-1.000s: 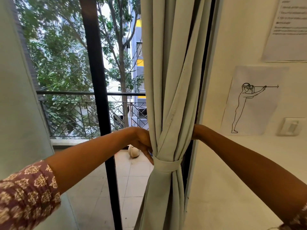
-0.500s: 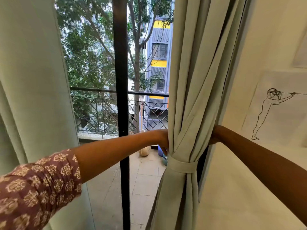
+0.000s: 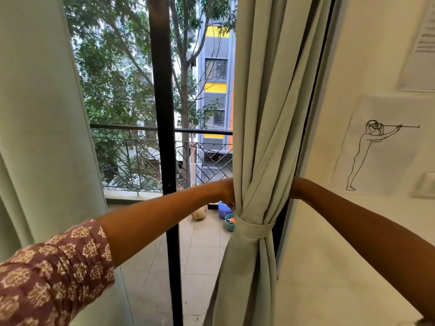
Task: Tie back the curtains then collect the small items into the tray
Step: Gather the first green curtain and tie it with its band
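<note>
Head view: compared with half a second ago, both arms sit in much the same pose, reaching behind the gathered curtain [image 3: 263,137]; the framing has shifted a little to the left, so the sheet of printed text [image 3: 421,43] high on the wall shows again and the line drawing of a figure [image 3: 379,149] sits more fully in view. The tie-back band [image 3: 254,229] is wrapped around the curtain at the same height as before.

The left hand [image 3: 227,192] meets the curtain's left edge just above the band, and only its wrist end shows, since the fingers are hidden behind the fabric (so whether they are apart, together or clamped on the cloth cannot be told). The right hand is entirely behind the curtain's right edge; its forearm [image 3: 353,222] disappears there, and its fingers cannot be judged either.

Relative to the hidden fingers, the curtain lies directly in front of them, bunched between the two wrists, with the band just below them. A second curtain [image 3: 40,137] hangs well to the left of the left arm's patterned sleeve [image 3: 51,278]. Beyond the fingers, past the dark window frame [image 3: 162,114], a blue tub [image 3: 223,209] stands on the balcony floor.
</note>
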